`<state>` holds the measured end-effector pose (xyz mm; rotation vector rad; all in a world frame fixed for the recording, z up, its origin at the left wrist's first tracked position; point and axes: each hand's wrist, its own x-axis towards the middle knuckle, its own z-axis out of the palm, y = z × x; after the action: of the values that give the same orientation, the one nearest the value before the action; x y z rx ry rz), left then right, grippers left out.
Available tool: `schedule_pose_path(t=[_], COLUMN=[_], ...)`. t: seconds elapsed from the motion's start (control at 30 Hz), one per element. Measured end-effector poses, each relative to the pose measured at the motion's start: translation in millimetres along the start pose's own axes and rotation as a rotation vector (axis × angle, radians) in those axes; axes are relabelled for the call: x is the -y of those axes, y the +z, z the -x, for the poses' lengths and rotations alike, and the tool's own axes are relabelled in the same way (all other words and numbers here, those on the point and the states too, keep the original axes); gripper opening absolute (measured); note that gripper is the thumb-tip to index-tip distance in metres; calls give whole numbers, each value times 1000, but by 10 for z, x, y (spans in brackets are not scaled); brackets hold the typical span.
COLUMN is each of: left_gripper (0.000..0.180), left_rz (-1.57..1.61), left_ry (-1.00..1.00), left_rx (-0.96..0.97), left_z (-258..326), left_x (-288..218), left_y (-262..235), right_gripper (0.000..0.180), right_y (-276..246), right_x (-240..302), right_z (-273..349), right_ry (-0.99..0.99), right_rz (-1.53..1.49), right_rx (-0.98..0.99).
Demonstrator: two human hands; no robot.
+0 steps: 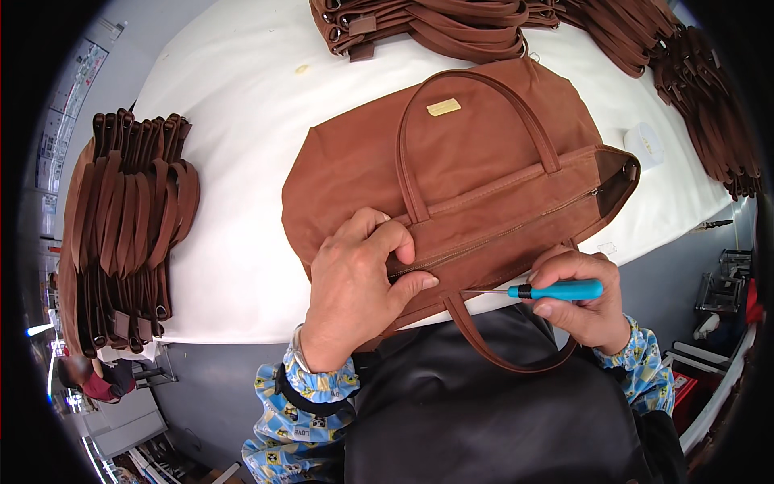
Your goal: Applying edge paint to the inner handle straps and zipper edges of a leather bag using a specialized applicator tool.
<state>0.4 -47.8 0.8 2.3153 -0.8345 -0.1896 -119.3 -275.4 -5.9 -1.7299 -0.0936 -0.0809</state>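
A brown handbag with a small gold plate lies across the white table, its zipper running diagonally. My left hand grips the bag at the left end of the zipper, fingers curled, thumb laid along the near edge. In my right hand is an awl with a teal handle, black collar and thin metal shaft. Its tip points left and meets the bag by the base of the near handle, which hangs toward my dark apron. The far handle lies over the bag's front panel.
Bundled brown straps are stacked at the table's left side. More strap bundles lie at the back and along the right. A small white round container stands beside the bag. At the far lower left, another person is seen.
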Motion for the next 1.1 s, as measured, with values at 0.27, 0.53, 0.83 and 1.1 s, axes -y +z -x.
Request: schedule_pose_path(t=[0.27, 0.53, 0.83, 1.1], left_gripper=[32, 31, 32, 31], left_rz=[5, 1, 3, -16], left_ry=[-12, -15, -25, 29], left_rx=[4, 4, 10, -8], left_z=[5, 34, 15, -72], left_x=[11, 13, 24, -52], left_y=[-1, -1, -31, 20], right_gripper=[20, 22, 22, 20], right_y=[15, 28, 56, -99], right_x=[3, 16, 25, 105], right_z=[-13, -6, -48, -44], right_ry=[-36, -113, -144, -238], right_rz=[28, 79, 112, 198], right_rx=[12, 23, 23, 32])
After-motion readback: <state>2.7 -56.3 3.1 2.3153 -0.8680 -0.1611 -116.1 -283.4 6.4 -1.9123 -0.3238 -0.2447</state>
